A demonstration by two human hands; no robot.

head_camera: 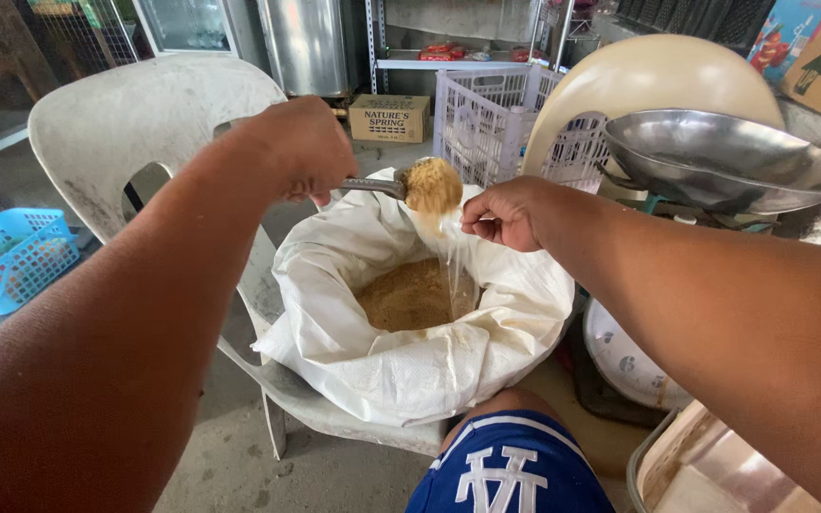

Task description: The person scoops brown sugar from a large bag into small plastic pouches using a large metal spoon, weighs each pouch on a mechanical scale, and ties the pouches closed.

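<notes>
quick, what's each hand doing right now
Left hand: closed on the handle of a metal scoop heaped with brown powder.
Right hand: closed, pinching the rim of a clear plastic bag above the white sack.

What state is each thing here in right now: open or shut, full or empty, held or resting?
Left hand: shut on the scoop handle.
Scoop: heaped with brown powder, raised over the sack.
Right hand: pinching the clear bag.
Clear bag: hanging below the scoop, looks nearly empty.
White sack: open, top rolled down, partly full of powder, resting on a chair.
Scale pan: empty.
</notes>
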